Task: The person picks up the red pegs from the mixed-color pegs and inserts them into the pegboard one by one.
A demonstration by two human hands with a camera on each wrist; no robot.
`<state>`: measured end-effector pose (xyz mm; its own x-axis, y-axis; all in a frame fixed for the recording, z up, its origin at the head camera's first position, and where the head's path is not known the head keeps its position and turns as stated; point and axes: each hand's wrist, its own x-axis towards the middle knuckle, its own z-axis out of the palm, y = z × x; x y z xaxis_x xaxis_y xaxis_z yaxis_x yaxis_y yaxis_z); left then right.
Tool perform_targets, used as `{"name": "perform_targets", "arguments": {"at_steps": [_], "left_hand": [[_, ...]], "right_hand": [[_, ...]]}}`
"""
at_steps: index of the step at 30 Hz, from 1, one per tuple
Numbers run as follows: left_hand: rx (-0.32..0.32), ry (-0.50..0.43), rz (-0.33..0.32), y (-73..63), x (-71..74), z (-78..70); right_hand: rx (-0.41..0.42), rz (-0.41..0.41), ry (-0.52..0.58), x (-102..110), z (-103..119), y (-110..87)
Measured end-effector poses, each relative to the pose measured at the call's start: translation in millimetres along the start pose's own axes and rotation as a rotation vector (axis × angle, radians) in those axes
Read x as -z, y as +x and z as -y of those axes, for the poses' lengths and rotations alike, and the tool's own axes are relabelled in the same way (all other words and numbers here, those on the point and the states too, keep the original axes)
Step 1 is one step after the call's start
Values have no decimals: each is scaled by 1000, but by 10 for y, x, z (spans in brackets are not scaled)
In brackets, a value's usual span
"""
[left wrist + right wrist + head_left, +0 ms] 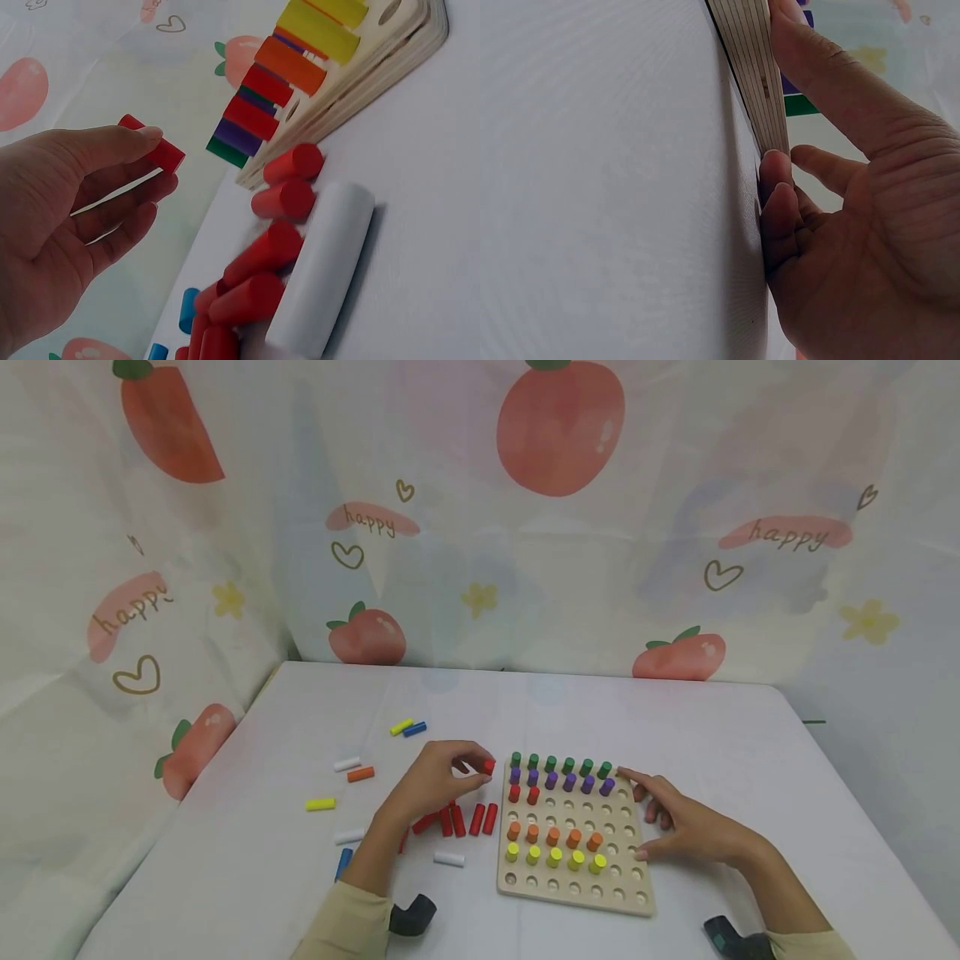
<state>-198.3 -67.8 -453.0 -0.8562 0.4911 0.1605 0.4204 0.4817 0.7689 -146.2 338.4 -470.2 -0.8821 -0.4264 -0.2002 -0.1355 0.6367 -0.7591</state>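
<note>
My left hand (442,774) pinches a red peg (170,156) between thumb and fingertips, raised just off the left edge of a wooden pegboard (573,897). Rows of green pegs (551,763), purple pegs (551,781), orange pegs (552,837) and yellow pegs (554,857) stand upright in the board. Two red pegs stand at the left end of the row below the purple ones. Along the board's right edge, my right hand (690,825) touches it, index finger at the far corner and thumb lower down. In the right wrist view, other fingertips (778,206) lie beside the board's side.
Several loose red pegs (477,819) lie left of the board, partly behind the left wrist. A white peg (449,860) lies nearer, and more white, blue, orange (361,774) and yellow (320,805) pegs are scattered leftward. A patterned cloth (525,568) hangs behind the table.
</note>
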Motion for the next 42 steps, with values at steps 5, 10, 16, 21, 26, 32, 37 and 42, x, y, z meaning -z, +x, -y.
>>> {"name": "perform_targets", "arguments": {"at_steps": [5, 10, 16, 21, 26, 32, 37, 42], "left_hand": [[-5, -19, 15, 51, -90, -86], [-9, -38, 42, 91, -179, -153], [-39, -51, 37, 126, -255, -207], [-57, -67, 53, 176, -322, -236], [-47, -95, 69, 217, -363, -289], [-49, -100, 90, 270, -426, -339], [-29, -112, 112, 296, -499, -339], [-14, -110, 133, 300, -555, -333]], "right_hand": [[-9, 0, -2, -6, -7, 12], [-26, -3, -9, -11, -13, 19], [-45, -7, -28, -8, 0, 19], [-44, -7, -31, -6, 3, 16], [-43, -3, -22, -11, -5, 18], [-33, -4, -19, -6, -15, 24], [-23, -4, -10, -2, -17, 26], [-34, -4, -6, -7, -14, 24]]}}
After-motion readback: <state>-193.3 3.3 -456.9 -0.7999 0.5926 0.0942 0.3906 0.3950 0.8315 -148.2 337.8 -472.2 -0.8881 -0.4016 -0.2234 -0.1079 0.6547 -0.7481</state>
